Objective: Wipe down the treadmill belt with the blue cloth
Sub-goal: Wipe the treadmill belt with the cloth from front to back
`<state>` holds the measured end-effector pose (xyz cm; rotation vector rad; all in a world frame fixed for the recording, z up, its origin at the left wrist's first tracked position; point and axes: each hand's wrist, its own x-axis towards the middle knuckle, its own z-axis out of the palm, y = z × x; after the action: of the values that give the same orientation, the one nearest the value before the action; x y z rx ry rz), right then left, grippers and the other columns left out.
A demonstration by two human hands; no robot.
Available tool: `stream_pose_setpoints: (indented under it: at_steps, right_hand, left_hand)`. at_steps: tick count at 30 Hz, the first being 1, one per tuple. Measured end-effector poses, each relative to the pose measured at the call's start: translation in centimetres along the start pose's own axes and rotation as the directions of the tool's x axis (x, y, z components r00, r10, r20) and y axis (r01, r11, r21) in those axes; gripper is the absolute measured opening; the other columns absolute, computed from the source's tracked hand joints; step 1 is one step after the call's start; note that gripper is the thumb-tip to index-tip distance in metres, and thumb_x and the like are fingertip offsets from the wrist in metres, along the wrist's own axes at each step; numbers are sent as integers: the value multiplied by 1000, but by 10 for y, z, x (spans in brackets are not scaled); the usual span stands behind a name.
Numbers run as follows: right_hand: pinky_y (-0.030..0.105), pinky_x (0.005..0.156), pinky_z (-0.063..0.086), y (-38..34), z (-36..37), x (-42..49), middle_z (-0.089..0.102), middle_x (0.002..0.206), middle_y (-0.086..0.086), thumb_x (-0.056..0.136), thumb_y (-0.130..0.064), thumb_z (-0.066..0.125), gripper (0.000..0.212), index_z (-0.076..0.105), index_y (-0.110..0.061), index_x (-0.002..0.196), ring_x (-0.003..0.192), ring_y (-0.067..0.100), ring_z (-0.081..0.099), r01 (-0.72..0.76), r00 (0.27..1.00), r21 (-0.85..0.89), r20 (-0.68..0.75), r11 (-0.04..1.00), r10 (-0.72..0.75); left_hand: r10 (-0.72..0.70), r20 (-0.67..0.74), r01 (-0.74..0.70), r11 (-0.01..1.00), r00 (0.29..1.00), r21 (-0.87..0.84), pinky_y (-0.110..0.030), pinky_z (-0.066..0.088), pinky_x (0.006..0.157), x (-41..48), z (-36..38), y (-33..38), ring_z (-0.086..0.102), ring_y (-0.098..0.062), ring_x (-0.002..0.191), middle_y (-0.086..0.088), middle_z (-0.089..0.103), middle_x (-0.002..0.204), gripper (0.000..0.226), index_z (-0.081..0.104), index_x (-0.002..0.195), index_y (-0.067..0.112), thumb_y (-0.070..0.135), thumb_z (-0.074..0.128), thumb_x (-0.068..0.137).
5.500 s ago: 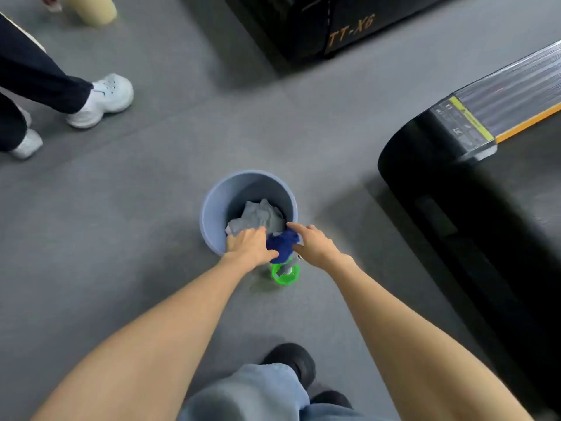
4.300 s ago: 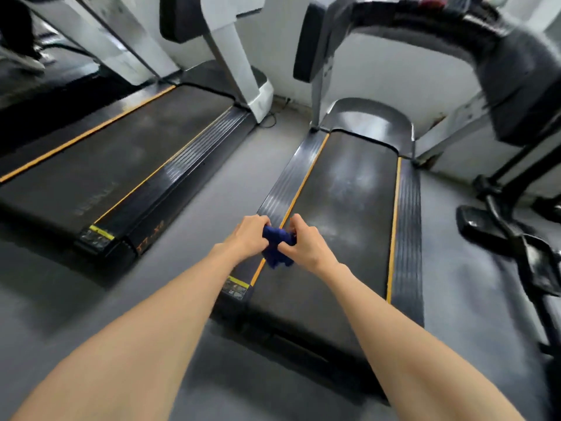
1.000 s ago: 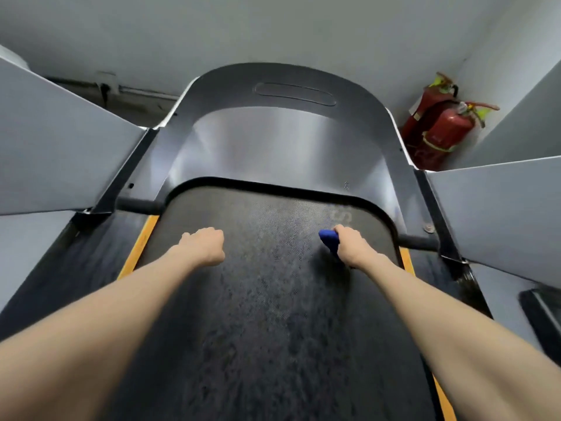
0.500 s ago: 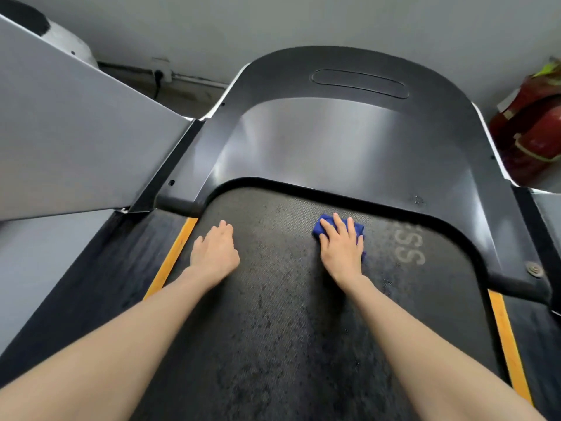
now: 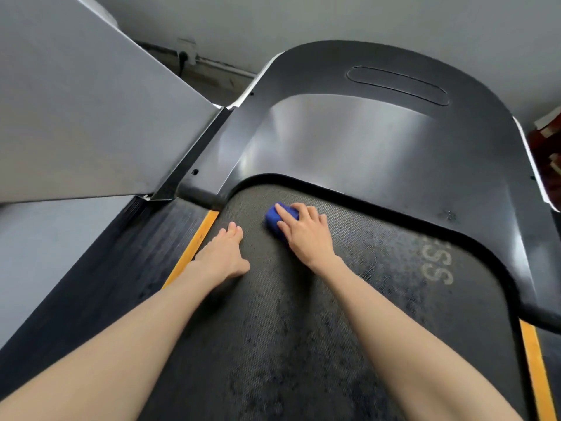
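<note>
Spread right hand [image 5: 306,235] presses blue cloth [image 5: 274,219] onto treadmill belt [image 5: 303,344]; cloth's long axis hidden.

I have both arms reaching forward and down, bare and nearly straight. My left hand [image 5: 223,256] lies palm down, fingers straight and held together. My right hand [image 5: 306,235] sits just ahead of it, palm down, fingers spread flat over the cloth [image 5: 273,218], pressing.

Head camera, wide-angle, looks forward-down, close over treadmill belt [image 5: 303,344] front end.
</note>
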<state>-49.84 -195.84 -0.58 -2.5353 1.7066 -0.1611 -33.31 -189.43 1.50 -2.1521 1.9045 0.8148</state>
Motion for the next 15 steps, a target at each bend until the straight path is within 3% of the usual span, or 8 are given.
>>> stream_pose_setpoints:
  at_steps: [2,4,7,12,15]
  right_hand:
    - [40,94,31,10,-6,6,42,130,13,95,-41,40,45,38,-29,138,116,31,39,-313,950,72,2,947,314]
    - [41,97,30,5,-13,12,41,128,15,90,-40,51,54,36,-19,137,117,31,37,-436,900,81,18,896,436]
    - [41,96,29,-2,-25,21,47,123,11,80,-34,63,52,45,-11,123,114,32,41,-351,936,26,39,936,350]
    - [44,105,25,-2,-38,24,50,117,8,79,-22,60,32,50,-13,108,110,30,46,-161,987,19,-18,987,161]
    - [38,83,38,-13,-41,6,50,110,9,74,-21,64,28,52,-11,97,99,29,48,46,997,-35,-57,998,-48]
  left_hand:
    - [6,19,-6,1000,1000,-17,-38,22,115,-1,-2,0,9,-26,144,-8,-3,157,85,5,149,10,24,57,83]
    - [10,27,-9,999,1000,-35,-37,20,115,-1,-3,-2,7,-26,144,-8,-4,157,84,5,149,10,22,56,84]
    - [15,34,-13,998,999,-60,-38,21,115,-3,-5,-1,8,-27,144,-8,-3,157,83,5,149,10,21,56,84]
    - [5,20,-3,996,1000,-88,-39,23,113,-7,-4,2,4,-28,144,-7,-5,157,84,4,149,11,19,57,83]
    - [12,10,-11,995,1000,-103,-38,22,112,-8,-4,-1,4,-27,144,-5,-6,157,82,5,149,13,15,55,85]
